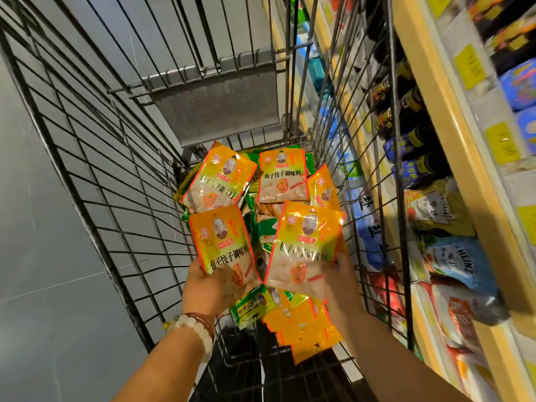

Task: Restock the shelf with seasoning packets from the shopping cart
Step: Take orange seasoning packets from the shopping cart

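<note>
Both hands are down inside the black wire shopping cart (95, 181), each clamped on a packet. At lower centre, the left hand (207, 288), with a pale bead bracelet (193, 324) at its wrist, pinches the bottom edge of a glossy orange-and-yellow seasoning packet (223, 242) whose long axis runs up the frame. Just to its right, the right hand (340, 278) grips the lower right side of a second orange-and-yellow seasoning packet (304, 245), tilted slightly toward the right.

Beyond them, loose orange and green packets (282, 177) lie heaped on the cart floor in mid-frame, some overlapping, some face down. Each front shows a small portrait, black lettering and a pale food picture.

The yellow-edged store shelf (452, 146) fills the right side of the frame beyond the cart's wire wall, so the right hand is nearer to it (the shelf is blurred, and I cannot tell which slot suits these packets).
</note>
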